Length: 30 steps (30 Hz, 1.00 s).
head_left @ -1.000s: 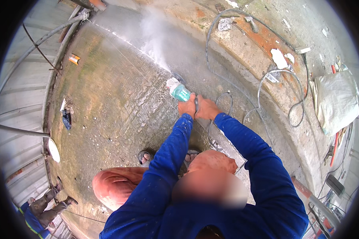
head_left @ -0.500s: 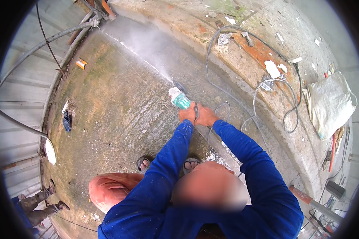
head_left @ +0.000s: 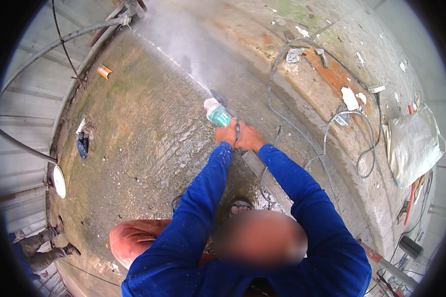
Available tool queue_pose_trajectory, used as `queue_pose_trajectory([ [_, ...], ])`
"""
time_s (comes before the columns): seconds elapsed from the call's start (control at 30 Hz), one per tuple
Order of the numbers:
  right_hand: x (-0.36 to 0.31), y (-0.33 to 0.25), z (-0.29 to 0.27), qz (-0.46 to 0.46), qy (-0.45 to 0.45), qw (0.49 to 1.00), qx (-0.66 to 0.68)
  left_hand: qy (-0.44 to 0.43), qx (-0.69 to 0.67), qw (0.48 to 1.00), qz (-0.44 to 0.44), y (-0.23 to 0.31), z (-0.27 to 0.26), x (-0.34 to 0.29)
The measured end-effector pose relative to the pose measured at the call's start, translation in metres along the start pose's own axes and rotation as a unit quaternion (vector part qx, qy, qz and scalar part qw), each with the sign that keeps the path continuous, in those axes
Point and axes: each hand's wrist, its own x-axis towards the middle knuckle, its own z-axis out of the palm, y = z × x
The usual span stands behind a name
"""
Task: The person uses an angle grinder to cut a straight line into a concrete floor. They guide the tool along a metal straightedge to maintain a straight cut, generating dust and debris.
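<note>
hands: left hand (head_left: 225,133) wrapped round the rear of the teal angle grinder (head_left: 217,115), fingers curled in; right hand (head_left: 250,138) closed just behind it at the tail end, the two hands touching. whether a finger presses the switch: cannot tell, the grip hides it.

position: angle grinder held well ahead of the body, low over the wet-looking concrete floor (head_left: 148,163). dark disc (head_left: 217,96) at the near end of a pale line (head_left: 176,63) that runs to the upper left. dust cloud (head_left: 193,37) on the far side; disc contact with the floor too hazy to confirm.

technique (judgement): disc probably does best lined up with the pale line; a twist could make it bind or kick. firm two-handed hold, light even pressure, disc setting the pace. a shorter reach would likely give finer control.

hazards (judgement): dark cord (head_left: 278,136) lies near the right hand, by a flat bar (head_left: 255,164); best routed behind the disc, off wet ground. toes show on the sandalled foot (head_left: 241,208), so a stance out of the disc's plane seems wise
</note>
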Motion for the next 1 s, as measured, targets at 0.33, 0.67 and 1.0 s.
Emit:
queue_pose_trajectory([
  [0.33,-0.04,0.014,-0.013,-0.054,0.124,0.99,0.041,-0.008,-0.085,0.993,0.088,0.021,0.001,-0.046],
  [0.67,-0.115,-0.002,-0.058,-0.034,0.182,0.983,0.005,-0.254,-0.37,0.886,0.121,0.052,-0.028,-0.107],
  [1.0,-0.212,-0.021,-0.077,0.047,0.232,0.97,-0.058,-0.373,-0.486,0.79,-0.031,0.054,-0.027,-0.177],
])
